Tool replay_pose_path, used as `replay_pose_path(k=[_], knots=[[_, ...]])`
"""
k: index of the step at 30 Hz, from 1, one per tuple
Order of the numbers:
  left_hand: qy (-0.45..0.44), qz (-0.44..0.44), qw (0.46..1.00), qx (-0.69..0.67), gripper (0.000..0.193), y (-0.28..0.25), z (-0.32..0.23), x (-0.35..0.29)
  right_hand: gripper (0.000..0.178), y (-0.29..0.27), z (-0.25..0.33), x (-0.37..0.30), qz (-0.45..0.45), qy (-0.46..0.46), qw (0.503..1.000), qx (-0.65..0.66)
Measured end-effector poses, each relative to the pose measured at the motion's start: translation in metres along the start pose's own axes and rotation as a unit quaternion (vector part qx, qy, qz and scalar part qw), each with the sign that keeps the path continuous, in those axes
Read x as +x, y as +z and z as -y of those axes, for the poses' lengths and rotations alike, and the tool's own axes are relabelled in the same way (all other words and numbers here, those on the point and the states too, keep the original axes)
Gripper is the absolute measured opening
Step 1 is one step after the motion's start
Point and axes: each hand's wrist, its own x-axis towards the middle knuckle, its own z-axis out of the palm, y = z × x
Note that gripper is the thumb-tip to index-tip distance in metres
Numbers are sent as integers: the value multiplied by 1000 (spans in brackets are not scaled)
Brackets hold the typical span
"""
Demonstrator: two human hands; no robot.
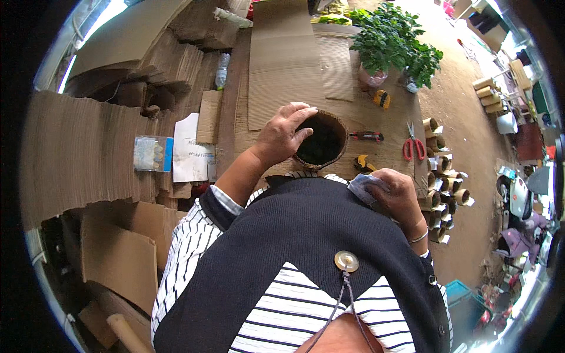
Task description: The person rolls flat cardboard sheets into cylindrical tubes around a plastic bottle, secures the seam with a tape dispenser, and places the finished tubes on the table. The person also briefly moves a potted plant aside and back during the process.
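Observation:
My left hand (pixel 281 134) holds the rim of a brown round cardboard tube (pixel 340 130) at the front edge of the wooden table. Its fingers lie over the left side of the rim, and the inside of the tube is dark. Lower right, close to my body, my right hand (pixel 399 191) is closed on a crumpled bluish-grey cloth (pixel 365 187). Between the hands lies a yellow-and-black tool (pixel 364 163), perhaps a tape measure. A red-and-black utility knife (pixel 366 136) rests right of the tube, with red-handled scissors (pixel 414 147) farther right.
Flat corrugated sheets (pixel 285 65) cover the table's far left. Leafy potted plants (pixel 388 41) stand far right near another yellow-and-black tool (pixel 382 99). Several cardboard tubes (pixel 435 141) line the right table edge. Tall cardboard stacks (pixel 82 153) fill the left side.

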Motion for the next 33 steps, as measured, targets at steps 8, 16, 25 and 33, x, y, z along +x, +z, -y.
replay_pose_path(k=[8,16,25,33], knots=[[38,77,993,81,57,18,2,5,14,8,12,1,-143,91,983,77],[118,41,992,17,41,26,0,-5,16,34,-25,56,-256,-55,962,79],[118,15,993,13,33,30,1,-9,10,32,-24,92,-79,-123,970,-196],[61,-2,997,-51,51,30,6,-10,14,36,13,135,73,4,883,-464]])
